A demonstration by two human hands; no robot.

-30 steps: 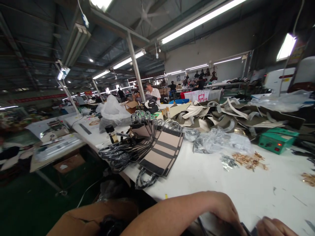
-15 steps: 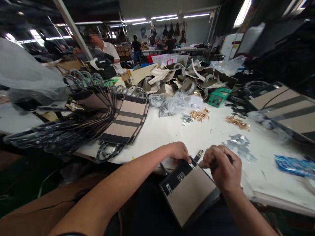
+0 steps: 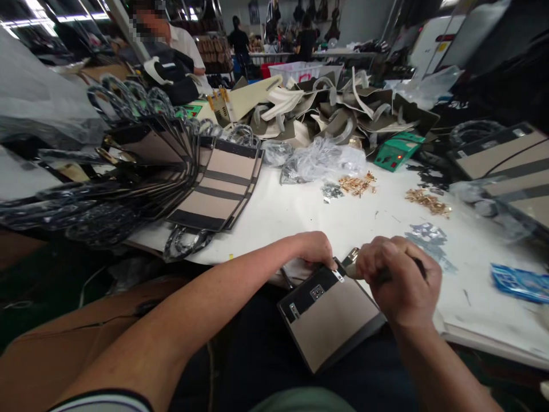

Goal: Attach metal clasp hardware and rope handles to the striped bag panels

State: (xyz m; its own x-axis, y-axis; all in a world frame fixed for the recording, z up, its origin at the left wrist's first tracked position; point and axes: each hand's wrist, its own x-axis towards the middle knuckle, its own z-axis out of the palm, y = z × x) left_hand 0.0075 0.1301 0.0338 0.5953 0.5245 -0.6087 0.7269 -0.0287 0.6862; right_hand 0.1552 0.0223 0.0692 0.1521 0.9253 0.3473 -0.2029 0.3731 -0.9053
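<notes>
A beige panel with a black top band (image 3: 337, 323) lies tilted over my lap at the table's front edge. Metal plates sit on its band, one (image 3: 338, 276) near the upper corner. My left hand (image 3: 316, 249) grips the panel's top edge beside that plate, its thumb on the band. My right hand (image 3: 398, 277) is closed round a dark-handled tool, mostly hidden by the fingers, just right of the same corner. A strap with a metal end (image 3: 352, 255) sticks up between the hands.
Stacked bag panels (image 3: 218, 183) with wrapped handles stand at left. Gold screws (image 3: 358, 184), grey metal pieces (image 3: 426, 237), a green box (image 3: 398, 151) and a blue packet (image 3: 518, 282) lie on the white table (image 3: 287, 217). A person (image 3: 186, 48) is behind at left.
The view has tipped down, so the table things appear higher. My right hand has shifted slightly right and still holds the tool. My left hand keeps its hold on the panel's edge.
</notes>
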